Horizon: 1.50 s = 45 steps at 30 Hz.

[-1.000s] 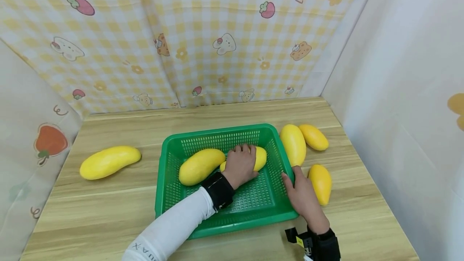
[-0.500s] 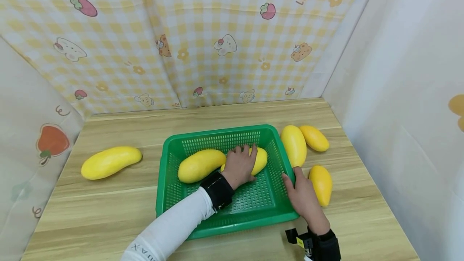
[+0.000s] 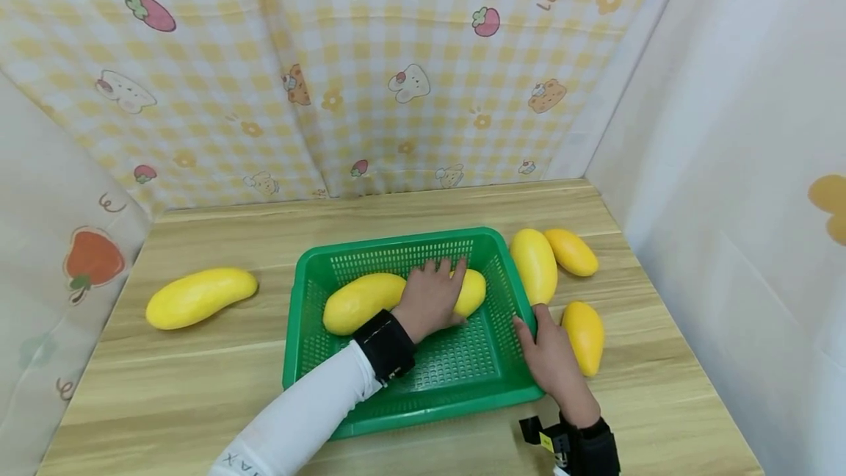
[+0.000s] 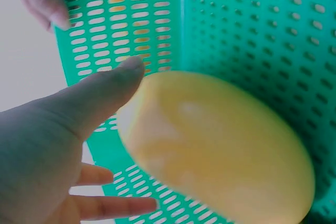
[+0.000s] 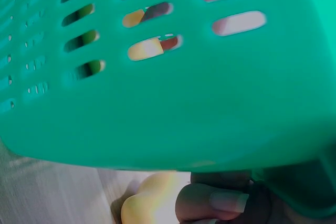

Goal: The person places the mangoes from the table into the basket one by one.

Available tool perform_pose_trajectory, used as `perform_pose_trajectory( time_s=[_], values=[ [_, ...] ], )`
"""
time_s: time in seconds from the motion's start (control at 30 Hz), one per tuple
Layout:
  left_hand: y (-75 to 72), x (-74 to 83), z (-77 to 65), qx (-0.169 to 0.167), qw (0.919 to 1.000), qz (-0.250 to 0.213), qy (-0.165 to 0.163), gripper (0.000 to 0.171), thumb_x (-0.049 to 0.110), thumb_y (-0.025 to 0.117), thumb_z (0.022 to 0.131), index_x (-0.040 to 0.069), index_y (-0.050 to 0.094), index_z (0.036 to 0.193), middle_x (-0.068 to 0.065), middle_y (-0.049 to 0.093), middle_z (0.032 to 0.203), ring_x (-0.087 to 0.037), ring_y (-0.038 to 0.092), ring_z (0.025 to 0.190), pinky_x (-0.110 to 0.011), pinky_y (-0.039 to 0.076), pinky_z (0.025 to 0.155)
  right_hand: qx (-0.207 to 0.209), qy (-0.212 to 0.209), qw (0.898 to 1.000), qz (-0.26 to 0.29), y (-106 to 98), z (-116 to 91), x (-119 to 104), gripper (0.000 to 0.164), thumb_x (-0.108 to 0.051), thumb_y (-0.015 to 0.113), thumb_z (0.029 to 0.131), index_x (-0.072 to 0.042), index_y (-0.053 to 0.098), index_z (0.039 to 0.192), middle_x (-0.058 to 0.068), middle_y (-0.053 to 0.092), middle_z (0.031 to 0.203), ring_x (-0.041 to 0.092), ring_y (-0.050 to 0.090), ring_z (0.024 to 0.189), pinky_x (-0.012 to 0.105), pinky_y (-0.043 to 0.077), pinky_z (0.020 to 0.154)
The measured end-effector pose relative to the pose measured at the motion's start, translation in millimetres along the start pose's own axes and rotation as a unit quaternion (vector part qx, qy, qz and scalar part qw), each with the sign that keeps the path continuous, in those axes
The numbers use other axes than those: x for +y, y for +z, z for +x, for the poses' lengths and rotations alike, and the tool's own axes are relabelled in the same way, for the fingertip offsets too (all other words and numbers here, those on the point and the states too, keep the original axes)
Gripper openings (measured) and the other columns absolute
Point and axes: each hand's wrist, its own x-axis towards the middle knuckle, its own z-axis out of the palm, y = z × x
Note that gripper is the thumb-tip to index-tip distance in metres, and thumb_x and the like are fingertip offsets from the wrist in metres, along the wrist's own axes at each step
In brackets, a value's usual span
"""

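A green plastic basket (image 3: 396,239) stands mid-table with yellow mangoes in it. Over the right-hand mango (image 3: 472,292) is my left hand (image 3: 429,300), fingers spread and part of the fruit hidden beneath. From the left wrist, the thumb and fingers of this hand (image 4: 68,124) look straight beside the big mango (image 4: 220,145). A second mango (image 3: 362,305) lies in the basket's left half, partly behind my wrist. With my right hand (image 3: 554,355) I grip the basket's right rim; its fingers (image 5: 210,201) curl under the edge in the right wrist view.
One long mango (image 3: 201,297) lies on the wooden table (image 3: 218,395) to the left. Right of the basket are a pale yellow mango (image 3: 534,265) close to its wall, and two more orange ones (image 3: 572,252). A checked cloth (image 3: 370,131) hangs behind the table.
My left hand has shifted slightly left over the mango and its fingers have straightened and spread. My right hand stays on the basket rim.
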Motion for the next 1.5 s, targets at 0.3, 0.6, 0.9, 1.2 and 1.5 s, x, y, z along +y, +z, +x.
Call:
perform_pose_trajectory(
  time_s=[0.3, 0.6, 0.9, 1.2, 1.5],
  values=[
    [-21.4, -9.0, -15.2, -0.009, 0.9998, -0.003, 0.018, 0.104, 0.069, 0.071, 0.069, 0.009, 0.037, 0.147, -0.014, 0.055, 0.127, -0.032, 0.055, 0.108, -0.046, 0.051, 0.08, -0.002, 0.004, 1.0, -0.005, 1, 0, 1, 0.027, -0.028, 0.047, 0.102, -0.003, 0.046, 0.111, 0.007, 0.049, 0.068, 0.018, 0.05, 0.055, 0.031, 0.044, 0.049],
    [-41.6, -20.5, -35.1, 0.021, 0.9992, -0.008, 0.034, 0.097, 0.064, 0.069, 0.075, 0.006, 0.036, 0.146, -0.015, 0.055, 0.125, -0.033, 0.057, 0.106, -0.044, 0.053, 0.075, -0.003, 0.005, 1.0, -0.012, 1, 0, -1, 0.03, -0.031, 0.046, 0.102, -0.002, 0.046, 0.111, 0.006, 0.048, 0.068, 0.017, 0.049, 0.054, 0.03, 0.043, 0.048],
    [-62.8, -51.8, -65.0, 0.071, 0.9972, -0.023, 0.009, 0.091, 0.058, 0.069, 0.08, 0.005, 0.037, 0.146, -0.019, 0.055, 0.126, -0.036, 0.056, 0.107, -0.048, 0.051, 0.08, -0.004, 0.004, 1.0, -0.013, 1, -1, 0, 0.03, -0.032, 0.046, 0.102, -0.003, 0.046, 0.11, 0.006, 0.048, 0.066, 0.017, 0.049, 0.053, 0.03, 0.043, 0.047],
    [-72.6, -95.3, -101.9, 0.167, 0.9847, -0.036, -0.037, 0.087, 0.051, 0.075, 0.077, 0.001, 0.042, 0.14, -0.022, 0.058, 0.117, -0.037, 0.06, 0.098, -0.045, 0.053, 0.068, -0.007, 0.001, 1.0, -0.007, 2, 0, -4, 0.031, -0.033, 0.046, 0.102, -0.003, 0.047, 0.11, 0.006, 0.047, 0.067, 0.016, 0.048, 0.053, 0.03, 0.042, 0.048],
    [-71.0, -139.3, -138.5, 0.214, 0.9725, -0.036, -0.084, 0.089, 0.071, 0.023, 0.09, -0.001, 0.042, 0.139, -0.025, 0.058, 0.114, -0.043, 0.058, 0.092, -0.05, 0.051, 0.058, -0.005, 0.003, 1.0, -0.011, 0, -1, -4, 0.031, -0.032, 0.046, 0.102, -0.003, 0.046, 0.111, 0.006, 0.047, 0.067, 0.017, 0.048, 0.054, 0.03, 0.042, 0.048]
  ],
)
